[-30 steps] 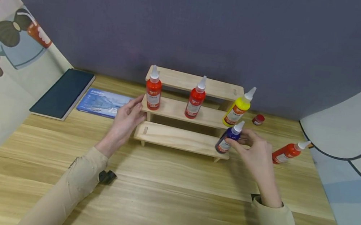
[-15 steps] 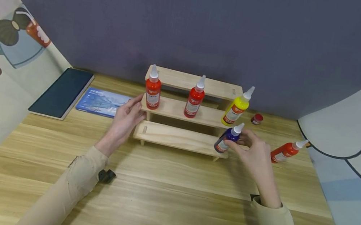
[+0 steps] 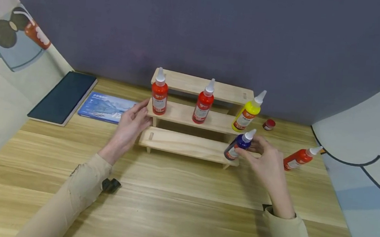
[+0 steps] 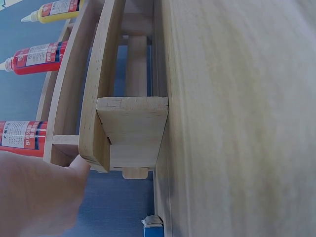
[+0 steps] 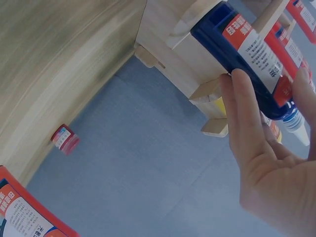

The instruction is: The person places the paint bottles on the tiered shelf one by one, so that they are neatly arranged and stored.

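Note:
At the right end of the bottom tier, my right hand [image 3: 268, 162] grips a dark blue paint bottle [image 3: 236, 148] with a white pointed nozzle. Thumb and fingers hold its sides in the right wrist view, where the blue bottle [image 5: 247, 59] leans close to the shelf end. My left hand [image 3: 131, 126] holds the left end of the three-tier wooden display shelf [image 3: 180, 142]; some of its fingers are hidden behind the wood. Along the middle tier stand a red paint bottle [image 3: 159, 96], a second red paint bottle [image 3: 203, 106] and a yellow paint bottle [image 3: 246, 116].
Right of the shelf are another red paint bottle [image 3: 297, 159] and a small red-lidded jar [image 3: 269, 124]. A dark green book [image 3: 63, 96] and a blue flat box [image 3: 105, 107] lie at left. A dark wall [image 3: 198, 27] rises behind the shelf.
The whole head view has shifted slightly left. Both hands keep their holds, and the blue bottle stays at the right end of the bottom tier.

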{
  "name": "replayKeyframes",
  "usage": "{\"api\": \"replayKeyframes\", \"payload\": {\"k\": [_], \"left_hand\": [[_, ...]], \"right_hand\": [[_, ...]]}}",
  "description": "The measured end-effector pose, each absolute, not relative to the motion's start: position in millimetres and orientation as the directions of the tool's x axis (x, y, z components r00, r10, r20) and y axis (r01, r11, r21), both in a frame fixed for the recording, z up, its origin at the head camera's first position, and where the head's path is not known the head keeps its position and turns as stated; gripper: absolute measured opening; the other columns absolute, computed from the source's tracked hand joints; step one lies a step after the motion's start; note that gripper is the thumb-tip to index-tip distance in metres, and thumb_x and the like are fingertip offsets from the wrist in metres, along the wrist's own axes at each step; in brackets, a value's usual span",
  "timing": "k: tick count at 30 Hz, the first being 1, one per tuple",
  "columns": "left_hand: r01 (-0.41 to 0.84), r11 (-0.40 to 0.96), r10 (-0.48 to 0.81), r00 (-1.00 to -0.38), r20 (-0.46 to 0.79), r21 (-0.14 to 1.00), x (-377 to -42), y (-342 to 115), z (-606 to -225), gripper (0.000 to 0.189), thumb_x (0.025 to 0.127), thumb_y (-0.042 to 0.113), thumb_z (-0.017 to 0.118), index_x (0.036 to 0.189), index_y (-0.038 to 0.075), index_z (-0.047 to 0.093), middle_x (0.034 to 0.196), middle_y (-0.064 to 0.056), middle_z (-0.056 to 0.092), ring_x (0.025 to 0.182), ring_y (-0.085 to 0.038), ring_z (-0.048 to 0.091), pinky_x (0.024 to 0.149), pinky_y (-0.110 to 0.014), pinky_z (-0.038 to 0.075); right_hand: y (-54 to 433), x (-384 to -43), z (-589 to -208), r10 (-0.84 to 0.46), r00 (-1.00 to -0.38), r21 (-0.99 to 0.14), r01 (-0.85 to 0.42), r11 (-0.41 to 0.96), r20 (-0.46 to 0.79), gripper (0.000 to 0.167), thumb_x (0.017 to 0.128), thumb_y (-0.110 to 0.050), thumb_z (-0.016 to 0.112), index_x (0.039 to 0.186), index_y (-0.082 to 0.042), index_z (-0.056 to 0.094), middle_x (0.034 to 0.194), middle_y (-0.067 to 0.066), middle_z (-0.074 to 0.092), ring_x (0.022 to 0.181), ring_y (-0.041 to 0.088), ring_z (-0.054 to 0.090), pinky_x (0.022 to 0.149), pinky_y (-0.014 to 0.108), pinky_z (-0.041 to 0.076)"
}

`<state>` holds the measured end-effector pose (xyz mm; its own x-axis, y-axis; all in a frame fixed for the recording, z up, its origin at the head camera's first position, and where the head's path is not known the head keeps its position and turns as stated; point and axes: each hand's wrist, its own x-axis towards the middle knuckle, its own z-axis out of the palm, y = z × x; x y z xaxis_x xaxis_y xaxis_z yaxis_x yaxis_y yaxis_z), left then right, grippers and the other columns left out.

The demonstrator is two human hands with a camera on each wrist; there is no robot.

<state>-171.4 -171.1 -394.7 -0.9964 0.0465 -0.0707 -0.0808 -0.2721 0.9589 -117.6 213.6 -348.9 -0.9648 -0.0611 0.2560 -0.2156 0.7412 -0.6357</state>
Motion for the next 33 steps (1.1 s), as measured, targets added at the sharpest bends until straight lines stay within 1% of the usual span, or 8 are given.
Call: {"api": "replayKeyframes", "payload": {"k": [9, 15, 17, 19, 22, 26, 30, 33], "left_hand": [[-0.069, -0.287, 0.053, -0.997, -0.056, 0.956, -171.0, -170.7, -394.4, 0.054, 0.117, 0.009, 0.037, 0.169, 0.003, 0.023, 0.174, -0.021, 0.025, 0.156, -0.037, 0.035, 0.126, -0.039, 0.038], [-0.067, -0.288, 0.052, -0.997, -0.055, 0.955, -171.5, -170.3, -394.2, 0.054, 0.117, 0.008, 0.037, 0.169, 0.002, 0.022, 0.174, -0.021, 0.024, 0.156, -0.037, 0.034, 0.126, -0.039, 0.038], [-0.069, -0.289, 0.050, -0.997, -0.057, 0.955, -171.5, -170.5, -394.3, 0.054, 0.117, 0.008, 0.037, 0.169, 0.002, 0.023, 0.174, -0.021, 0.024, 0.156, -0.037, 0.034, 0.126, -0.039, 0.038], [-0.070, -0.289, 0.050, -0.997, -0.057, 0.955, -171.6, -170.7, -394.5, 0.054, 0.117, 0.007, 0.037, 0.169, 0.002, 0.023, 0.174, -0.021, 0.024, 0.156, -0.036, 0.034, 0.126, -0.038, 0.038], [-0.070, -0.290, 0.050, -0.997, -0.058, 0.954, -171.7, -170.9, -394.8, 0.054, 0.117, 0.007, 0.037, 0.169, 0.002, 0.023, 0.174, -0.022, 0.025, 0.156, -0.036, 0.035, 0.126, -0.037, 0.038], [-0.073, -0.292, 0.050, -0.997, -0.061, 0.954, -171.9, -171.0, -395.2, 0.054, 0.117, 0.007, 0.036, 0.169, 0.002, 0.023, 0.174, -0.021, 0.025, 0.156, -0.036, 0.035, 0.125, -0.037, 0.039], [-0.071, -0.294, 0.052, -0.997, -0.059, 0.953, -171.3, -170.9, -394.2, 0.054, 0.117, 0.007, 0.036, 0.169, 0.002, 0.022, 0.174, -0.021, 0.025, 0.156, -0.036, 0.036, 0.125, -0.036, 0.039], [-0.071, -0.293, 0.055, -0.997, -0.057, 0.953, -170.5, -170.6, -392.6, 0.054, 0.117, 0.007, 0.036, 0.169, 0.002, 0.022, 0.174, -0.021, 0.025, 0.156, -0.036, 0.035, 0.126, -0.037, 0.038]], "right_hand": [[214.5, -116.6, -347.9, -0.063, -0.963, -0.632, -0.220, 0.743, 0.262, 0.046, 0.089, -0.015, 0.091, 0.124, 0.005, 0.070, 0.110, 0.024, 0.078, 0.100, 0.042, 0.077, 0.086, 0.060, 0.064], [217.4, -114.9, -343.4, -0.054, -0.971, -0.649, -0.197, 0.734, 0.234, 0.051, 0.091, -0.023, 0.090, 0.130, 0.002, 0.069, 0.117, 0.022, 0.077, 0.103, 0.042, 0.076, 0.088, 0.059, 0.064], [219.1, -113.9, -341.3, -0.047, -0.971, -0.660, -0.194, 0.726, 0.233, 0.053, 0.092, -0.024, 0.089, 0.132, 0.003, 0.069, 0.118, 0.022, 0.077, 0.104, 0.040, 0.076, 0.087, 0.051, 0.066], [221.4, -113.2, -339.8, -0.043, -0.968, -0.676, -0.204, 0.708, 0.247, 0.052, 0.092, -0.022, 0.089, 0.132, 0.004, 0.069, 0.118, 0.022, 0.077, 0.103, 0.039, 0.077, 0.083, 0.033, 0.068], [226.3, -111.9, -337.7, -0.038, -0.955, -0.681, -0.236, 0.693, 0.293, 0.047, 0.091, -0.016, 0.089, 0.129, 0.004, 0.071, 0.117, 0.022, 0.077, 0.101, 0.038, 0.078, 0.076, 0.008, 0.059], [234.2, -109.7, -334.0, -0.029, -0.948, -0.685, -0.250, 0.685, 0.317, 0.045, 0.092, -0.012, 0.088, 0.130, 0.004, 0.070, 0.120, 0.023, 0.076, 0.103, 0.039, 0.077, 0.076, 0.000, 0.052], [244.7, -106.9, -327.6, -0.006, -0.955, -0.696, -0.222, 0.683, 0.298, 0.046, 0.095, -0.012, 0.085, 0.134, 0.004, 0.068, 0.124, 0.023, 0.075, 0.101, 0.007, 0.076, 0.077, 0.002, 0.054], [255.0, -105.1, -322.4, 0.016, -0.951, -0.686, -0.212, 0.696, 0.310, 0.044, 0.097, -0.013, 0.084, 0.134, 0.003, 0.068, 0.126, 0.022, 0.075, 0.096, -0.018, 0.062, 0.072, 0.003, 0.054]]}}
